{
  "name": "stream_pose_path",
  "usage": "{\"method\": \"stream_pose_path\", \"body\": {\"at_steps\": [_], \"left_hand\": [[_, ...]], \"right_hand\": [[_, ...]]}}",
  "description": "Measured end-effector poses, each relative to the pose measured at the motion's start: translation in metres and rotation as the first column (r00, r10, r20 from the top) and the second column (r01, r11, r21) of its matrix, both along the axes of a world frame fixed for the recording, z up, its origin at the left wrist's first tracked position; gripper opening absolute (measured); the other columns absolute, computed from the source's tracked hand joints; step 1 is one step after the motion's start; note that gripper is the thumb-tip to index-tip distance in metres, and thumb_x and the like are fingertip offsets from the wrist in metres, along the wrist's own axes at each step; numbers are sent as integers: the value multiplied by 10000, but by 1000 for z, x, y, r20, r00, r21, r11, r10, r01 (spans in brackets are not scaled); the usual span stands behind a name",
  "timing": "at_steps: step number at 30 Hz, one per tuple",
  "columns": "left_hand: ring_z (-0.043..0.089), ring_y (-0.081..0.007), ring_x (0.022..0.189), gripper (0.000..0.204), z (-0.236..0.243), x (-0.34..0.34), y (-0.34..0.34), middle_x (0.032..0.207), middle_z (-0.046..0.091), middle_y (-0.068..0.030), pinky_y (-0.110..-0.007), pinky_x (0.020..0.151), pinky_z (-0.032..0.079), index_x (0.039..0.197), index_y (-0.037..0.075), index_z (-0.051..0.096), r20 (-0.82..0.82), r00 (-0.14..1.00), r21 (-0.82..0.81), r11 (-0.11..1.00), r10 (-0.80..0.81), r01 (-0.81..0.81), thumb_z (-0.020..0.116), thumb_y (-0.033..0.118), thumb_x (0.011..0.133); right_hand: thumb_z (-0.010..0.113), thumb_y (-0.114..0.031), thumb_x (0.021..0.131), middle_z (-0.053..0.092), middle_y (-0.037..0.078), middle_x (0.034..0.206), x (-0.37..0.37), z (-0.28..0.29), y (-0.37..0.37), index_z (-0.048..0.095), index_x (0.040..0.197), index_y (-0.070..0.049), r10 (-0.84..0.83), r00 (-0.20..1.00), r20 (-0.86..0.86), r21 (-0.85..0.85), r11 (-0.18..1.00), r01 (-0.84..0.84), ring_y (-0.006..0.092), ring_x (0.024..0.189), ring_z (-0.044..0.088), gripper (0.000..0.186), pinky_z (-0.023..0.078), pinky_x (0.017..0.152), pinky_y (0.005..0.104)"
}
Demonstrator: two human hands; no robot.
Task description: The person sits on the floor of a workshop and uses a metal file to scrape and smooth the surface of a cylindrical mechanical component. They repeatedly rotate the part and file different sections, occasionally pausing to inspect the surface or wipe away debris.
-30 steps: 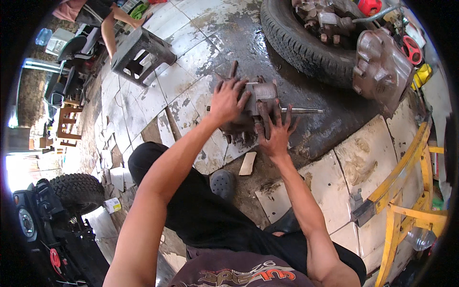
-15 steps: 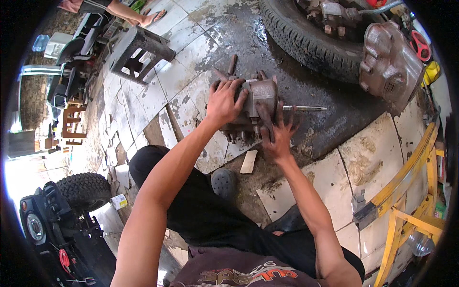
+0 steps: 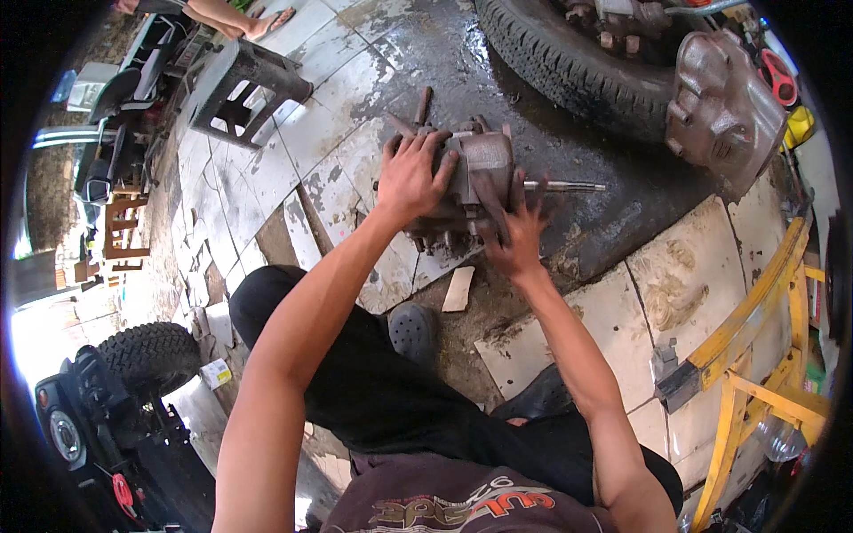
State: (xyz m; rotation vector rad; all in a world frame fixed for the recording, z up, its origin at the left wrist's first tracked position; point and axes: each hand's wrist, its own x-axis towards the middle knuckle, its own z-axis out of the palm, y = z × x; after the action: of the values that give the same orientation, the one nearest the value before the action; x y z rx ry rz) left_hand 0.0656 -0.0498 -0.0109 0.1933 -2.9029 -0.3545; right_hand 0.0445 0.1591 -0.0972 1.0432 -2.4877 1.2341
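Observation:
A greasy metal gearbox (image 3: 487, 162) lies on the floor ahead of me, a bright steel shaft (image 3: 569, 186) sticking out of its right end. My left hand (image 3: 416, 174) is curled over its left part, fingers bent round the housing and darkened with grease. Against the right end, close to the base of the shaft, is my right hand (image 3: 518, 229), its blackened fingers spread apart and slightly blurred. The underside of the gearbox is mostly hidden. A rod-like lever (image 3: 424, 105) stands out from its far side.
A large tyre (image 3: 577, 84) lies at the back right, with a metal housing cover (image 3: 724, 111) beside it. A dark plastic stool (image 3: 249, 89) stands far left, a yellow metal frame (image 3: 737, 355) to the right. Oily cracked tiles surround the gearbox. Another person's foot (image 3: 269, 24) shows beyond the stool.
The whole view has shifted a little. Both hands stay at nearly the same spots on the gearbox, and the right fingers have moved only slightly.

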Motion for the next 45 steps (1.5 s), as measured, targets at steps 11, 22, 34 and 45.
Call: {"method": "stream_pose_path", "body": {"at_steps": [11,22,34,45], "left_hand": [[551,-323,1246,453,2,-7,1,1264,639,-160,-489,1124,302,1333,88,543,-10,1000,-34,999,11,-12,497,393,1000],[522,-324,1285,498,-1,-5,-3,1307,612,-177,-491,1144,282,1336,40,530,11,1000,-17,1000,26,-26,444,418,1022],[551,-324,1249,474,-6,-4,-2,1291,620,-178,-505,1113,302,1307,59,563,11,1000,47,999,22,-23,455,421,1021],[537,-323,1268,473,4,-9,1,1302,613,-166,-491,1144,280,1327,67,557,45,998,14,999,52,-53,443,414,1028]], "right_hand": [[443,-457,1015,112,69,1689,-2,8,-4,495,1465,-411,-94,995,-24,158,983,96,530,1500,-4,455,-105,1055,794],[396,-390,1036,147,58,1684,-7,27,-28,471,1486,-402,-154,983,-95,118,979,165,481,1519,18,457,-141,1086,742],[359,-645,994,100,52,1690,0,5,-3,426,1502,-432,-93,989,-113,190,975,114,507,1508,-42,555,-115,1036,808],[404,-737,928,73,119,1687,-5,18,-8,383,1531,-412,-85,994,-75,214,972,99,563,1485,3,685,-95,1051,794]]}}
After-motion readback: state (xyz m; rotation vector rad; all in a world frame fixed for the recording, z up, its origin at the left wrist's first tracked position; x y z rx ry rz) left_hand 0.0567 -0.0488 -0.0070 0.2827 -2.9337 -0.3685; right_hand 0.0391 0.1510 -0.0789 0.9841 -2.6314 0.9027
